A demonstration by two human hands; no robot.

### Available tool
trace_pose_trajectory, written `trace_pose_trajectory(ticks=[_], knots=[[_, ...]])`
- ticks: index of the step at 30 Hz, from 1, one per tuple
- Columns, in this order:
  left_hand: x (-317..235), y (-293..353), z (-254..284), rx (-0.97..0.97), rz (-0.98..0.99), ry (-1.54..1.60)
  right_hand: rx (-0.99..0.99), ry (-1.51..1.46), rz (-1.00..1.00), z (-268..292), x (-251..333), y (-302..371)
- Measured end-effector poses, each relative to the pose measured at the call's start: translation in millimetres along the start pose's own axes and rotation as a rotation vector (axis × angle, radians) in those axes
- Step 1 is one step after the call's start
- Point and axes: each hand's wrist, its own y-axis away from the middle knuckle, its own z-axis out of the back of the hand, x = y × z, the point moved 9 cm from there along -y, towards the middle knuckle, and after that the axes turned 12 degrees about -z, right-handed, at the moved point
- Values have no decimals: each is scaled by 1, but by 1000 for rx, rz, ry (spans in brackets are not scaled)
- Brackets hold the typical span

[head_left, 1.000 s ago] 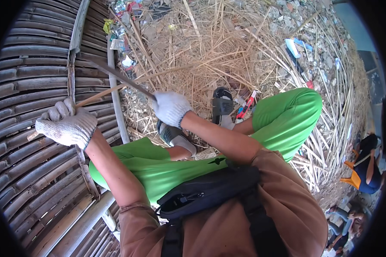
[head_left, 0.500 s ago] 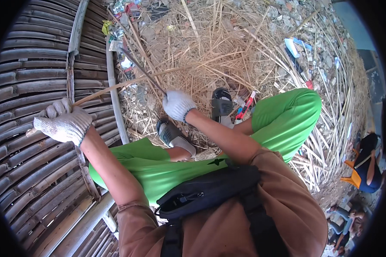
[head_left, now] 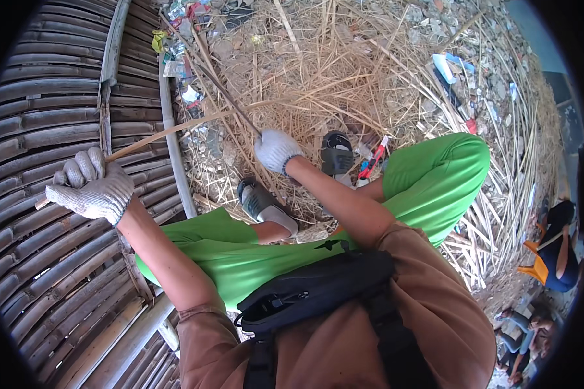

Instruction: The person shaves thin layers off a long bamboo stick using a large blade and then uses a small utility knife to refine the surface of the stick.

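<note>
My left hand (head_left: 92,185), in a white knit glove, holds one end of a long tan bamboo strip (head_left: 169,131). Its fingers curl over the strip while the thumb points left, and a short stub sticks out past the thumb. The strip slants up to the right, over the straw. Also gloved, my right hand (head_left: 277,150) is closed round the near end of a long, thin, dark blade (head_left: 230,98), whose handle is hidden in the fist. The blade points up and left, crossing the strip in view; whether they touch I cannot tell.
A slatted bamboo platform (head_left: 39,123) with a pole edge (head_left: 173,139) is at left. Straw and shavings (head_left: 324,84) cover the ground ahead, with scattered litter. Near my sandals (head_left: 337,154) lies a red cutter-like tool (head_left: 374,158). People (head_left: 560,246) sit at far right.
My right hand has shifted slightly right with the blade, which shows narrower. The left fingers have lifted and loosened a little around the strip, and the hand has edged left.
</note>
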Motion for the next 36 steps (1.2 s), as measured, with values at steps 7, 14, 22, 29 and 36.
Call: trace_pose_trajectory(ticks=[7, 14, 22, 29, 36], knots=[[27, 8, -15, 22, 42, 83, 116, 600, 45, -48, -170, -89], [2, -9, 0, 292, 175, 278, -35, -40, -116, -26, -48, -21], [37, 0, -8, 119, 209, 211, -5, 306, -111, -38, -151, -91], [-9, -5, 0, 102, 116, 141, -38, 23, -21, -6, 10, 31], [17, 18, -26, 246, 218, 276, 213, 890, 185, -45, -167, -60]])
